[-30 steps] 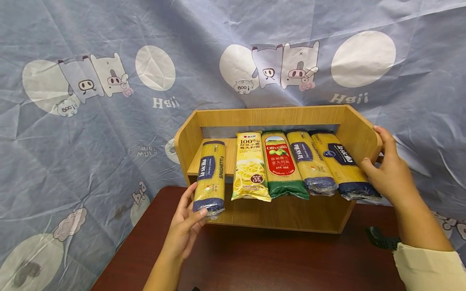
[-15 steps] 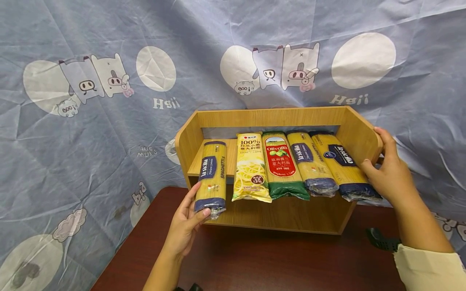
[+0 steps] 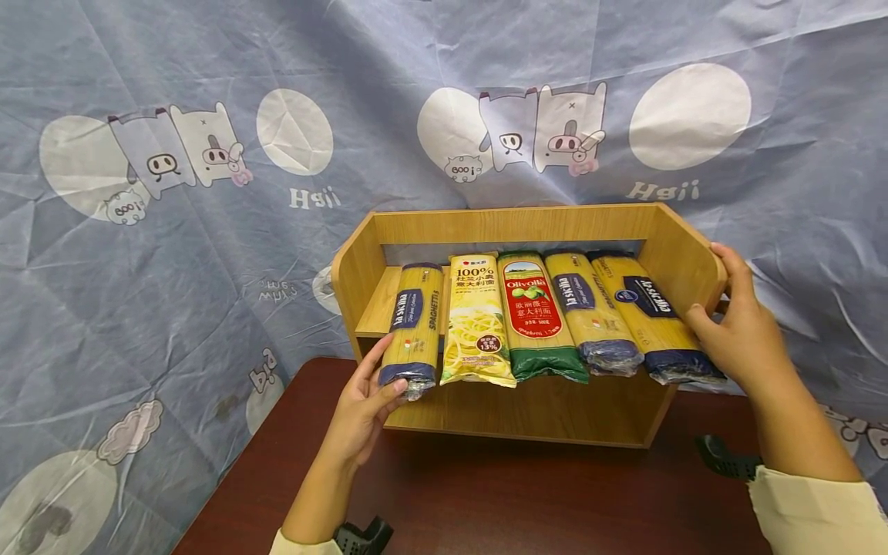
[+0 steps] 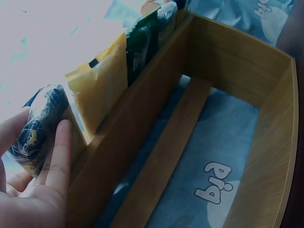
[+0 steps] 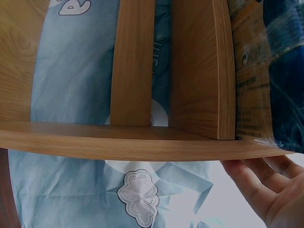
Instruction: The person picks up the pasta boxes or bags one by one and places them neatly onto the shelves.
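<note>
Pushed further onto the shelf (image 3: 388,297), the "la sicilia SPAGHETTI" pack (image 3: 412,327) sits in the left hand (image 3: 361,408)'s grip; right hand (image 3: 738,335) grips the shelf's end.

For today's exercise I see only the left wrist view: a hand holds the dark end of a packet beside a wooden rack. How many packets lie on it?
Observer: Five, side by side on the wooden rack; the left hand grips the leftmost spaghetti packet.
Operator: Where is the other hand?
Observer: The right hand holds the rack's right side panel, fingertips touching the rightmost packet.
Operator: All the same kind?
Observer: No. The yellow packet and green-ended packet differ; the other three have dark blue ends.
</note>
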The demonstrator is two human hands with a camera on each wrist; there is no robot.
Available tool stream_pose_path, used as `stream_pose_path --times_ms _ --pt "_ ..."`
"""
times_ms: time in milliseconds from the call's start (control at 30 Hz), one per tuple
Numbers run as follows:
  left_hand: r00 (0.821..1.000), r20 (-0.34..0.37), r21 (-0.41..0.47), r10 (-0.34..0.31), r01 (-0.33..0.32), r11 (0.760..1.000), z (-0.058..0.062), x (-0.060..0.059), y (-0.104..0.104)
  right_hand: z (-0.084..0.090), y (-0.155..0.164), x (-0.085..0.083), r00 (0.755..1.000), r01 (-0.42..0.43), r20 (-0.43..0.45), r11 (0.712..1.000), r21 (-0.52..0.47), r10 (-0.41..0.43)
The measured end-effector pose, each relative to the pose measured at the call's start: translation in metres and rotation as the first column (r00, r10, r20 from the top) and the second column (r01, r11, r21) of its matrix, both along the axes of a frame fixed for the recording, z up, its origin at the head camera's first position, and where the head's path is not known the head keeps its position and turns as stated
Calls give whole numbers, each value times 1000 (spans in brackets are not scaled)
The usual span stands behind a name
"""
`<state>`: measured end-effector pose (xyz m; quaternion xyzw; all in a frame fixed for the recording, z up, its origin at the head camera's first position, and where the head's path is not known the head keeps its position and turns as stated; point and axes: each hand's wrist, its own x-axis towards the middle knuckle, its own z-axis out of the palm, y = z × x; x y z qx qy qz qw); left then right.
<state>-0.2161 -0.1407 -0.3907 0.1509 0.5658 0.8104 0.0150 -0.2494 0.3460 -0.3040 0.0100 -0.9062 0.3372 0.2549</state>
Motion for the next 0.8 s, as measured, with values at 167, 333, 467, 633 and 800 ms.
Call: stream_pose_path --times_ms 167,333,467,633,800 --pt "1000 17 26 -16 16 1000 2 -12 5 1 0 1 1000 11 -2 1000 7 -11" --pt "999 40 54 -25 22 998 4 -25 8 1 -1 1 1000 14 -10 1000 7 -14" --pt "998 57 79 -32 27 997 5 -33 11 0 0 1 1000 13 -13 1000 9 -13" --pt "998 61 52 -7 4 999 6 -34 11 1 0 1 1000 15 -15 1000 10 -15" --pt "999 12 -63 36 -35 997 5 -27 8 1 -1 3 1000 18 -22 1000 14 -17"
